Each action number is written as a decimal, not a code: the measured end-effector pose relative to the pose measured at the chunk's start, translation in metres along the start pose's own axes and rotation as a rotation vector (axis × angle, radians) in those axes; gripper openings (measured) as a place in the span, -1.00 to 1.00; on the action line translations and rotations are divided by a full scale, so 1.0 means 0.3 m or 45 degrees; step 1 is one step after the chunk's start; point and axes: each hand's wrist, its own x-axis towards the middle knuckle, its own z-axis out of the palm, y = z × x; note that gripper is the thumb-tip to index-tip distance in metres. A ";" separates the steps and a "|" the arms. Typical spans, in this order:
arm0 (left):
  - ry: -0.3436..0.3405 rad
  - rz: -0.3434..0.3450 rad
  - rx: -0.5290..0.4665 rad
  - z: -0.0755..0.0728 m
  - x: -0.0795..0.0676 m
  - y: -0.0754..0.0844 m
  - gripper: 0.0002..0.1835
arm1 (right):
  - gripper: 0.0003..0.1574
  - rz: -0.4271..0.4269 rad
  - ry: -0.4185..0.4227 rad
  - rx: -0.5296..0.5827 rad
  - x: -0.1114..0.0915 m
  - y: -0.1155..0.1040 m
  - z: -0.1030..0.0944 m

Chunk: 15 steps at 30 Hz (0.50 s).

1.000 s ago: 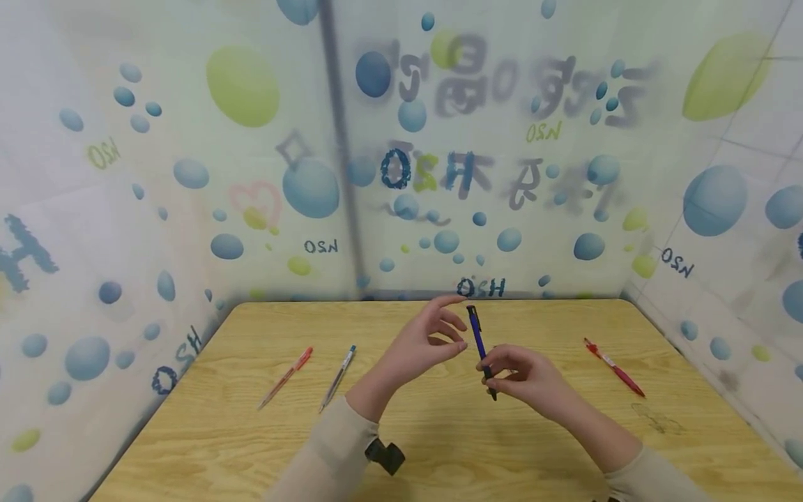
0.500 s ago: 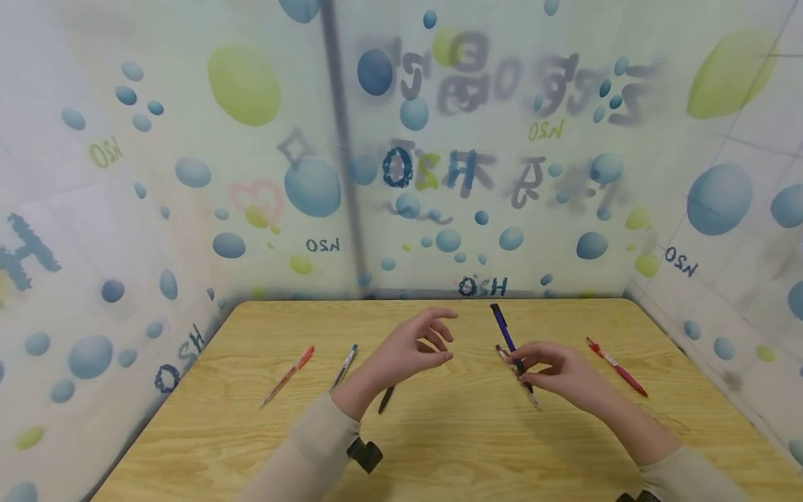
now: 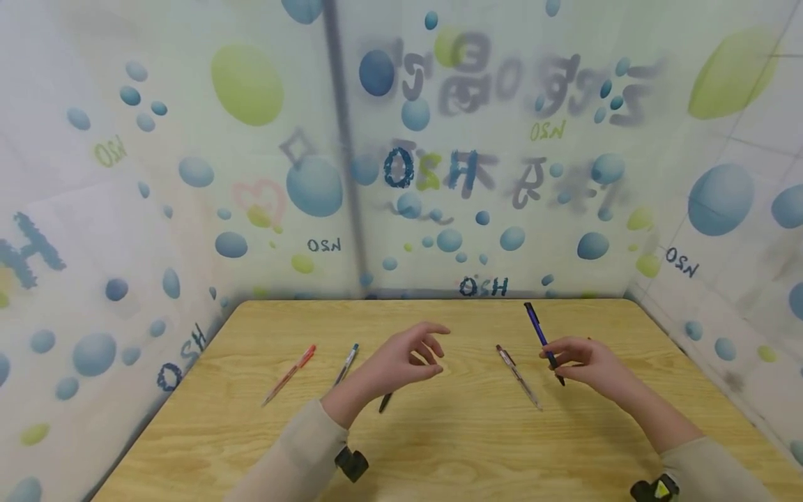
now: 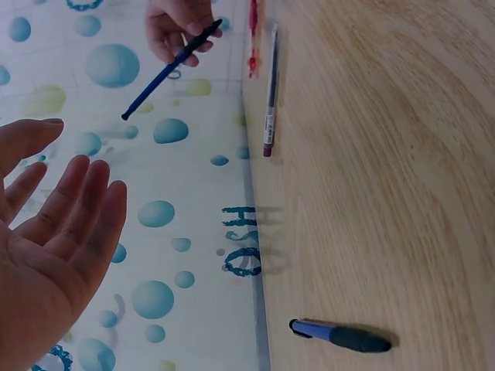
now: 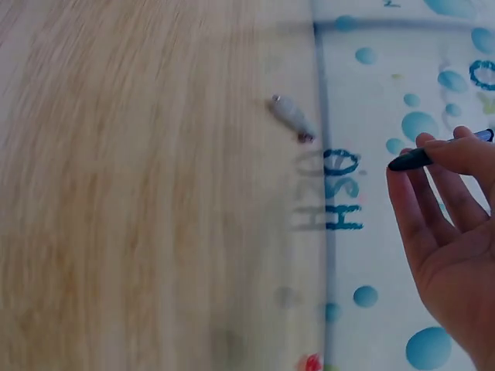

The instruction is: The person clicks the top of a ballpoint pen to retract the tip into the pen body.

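Note:
My right hand [image 3: 586,362] pinches a blue pen [image 3: 536,324] with a black grip near its lower end, holding it tilted above the table. In the right wrist view, the pen's dark grip [image 5: 410,160] lies between thumb and fingers. My left hand [image 3: 410,359] hovers over the middle of the table, fingers loosely bent and holding nothing. Under its wrist lies a pen with a black grip [image 3: 385,402], partly hidden; the left wrist view shows its blue barrel [image 4: 317,331]. Between the hands, a clear pen with a dark red end [image 3: 517,376] rests on the wood.
On the left of the wooden table [image 3: 439,460] lie a red pen [image 3: 290,375] and a clear pen with a blue end [image 3: 347,364], partly behind my left arm. A red pen [image 4: 254,39] is mostly hidden behind my right hand in the head view. Patterned curtains [image 3: 514,265] surround the table.
My right hand has moved right with the blue pen, away from the left hand, uncovering the clear pen with the dark red end. My left hand has drawn back slightly left and down.

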 end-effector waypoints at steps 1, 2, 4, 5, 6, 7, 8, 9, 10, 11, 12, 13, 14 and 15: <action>-0.003 0.004 0.002 0.000 -0.004 -0.006 -0.43 | -0.58 -0.003 0.015 -0.014 -0.002 0.010 -0.005; -0.006 0.010 0.004 -0.001 -0.009 -0.011 -0.43 | -0.59 -0.003 0.030 -0.028 -0.004 0.019 -0.011; -0.013 0.010 0.004 -0.001 -0.018 -0.022 -0.44 | -0.59 0.001 0.062 -0.050 -0.010 0.034 -0.020; -0.015 0.013 0.003 0.000 -0.023 -0.028 -0.44 | -0.59 0.006 0.078 -0.060 -0.013 0.041 -0.024; -0.016 0.014 0.001 0.001 -0.028 -0.032 -0.44 | -0.58 0.014 0.085 -0.067 -0.016 0.047 -0.029; -0.017 0.014 -0.003 0.002 -0.032 -0.037 -0.44 | -0.57 0.023 0.091 -0.072 -0.019 0.052 -0.032; -0.017 0.011 -0.007 0.003 -0.037 -0.042 -0.45 | -0.57 0.035 0.094 -0.076 -0.021 0.058 -0.036; -0.017 0.004 -0.011 0.005 -0.041 -0.045 -0.44 | -0.56 0.047 0.099 -0.082 -0.023 0.064 -0.040; -0.019 -0.002 -0.016 0.007 -0.045 -0.049 -0.45 | -0.55 0.061 0.104 -0.092 -0.024 0.070 -0.043; -0.024 -0.011 -0.021 0.010 -0.048 -0.052 -0.45 | -0.54 0.064 0.097 -0.103 -0.025 0.075 -0.048; -0.030 -0.024 -0.026 0.013 -0.051 -0.055 -0.45 | -0.53 0.073 0.089 -0.113 -0.025 0.081 -0.053; -0.039 -0.034 -0.029 0.016 -0.055 -0.058 -0.46 | -0.52 0.088 0.088 -0.120 -0.026 0.086 -0.056; -0.049 -0.046 -0.032 0.019 -0.058 -0.061 -0.46 | -0.51 0.107 0.087 -0.122 -0.027 0.091 -0.060; -0.059 -0.058 -0.031 0.023 -0.061 -0.063 -0.45 | -0.50 0.125 0.086 -0.125 -0.027 0.095 -0.064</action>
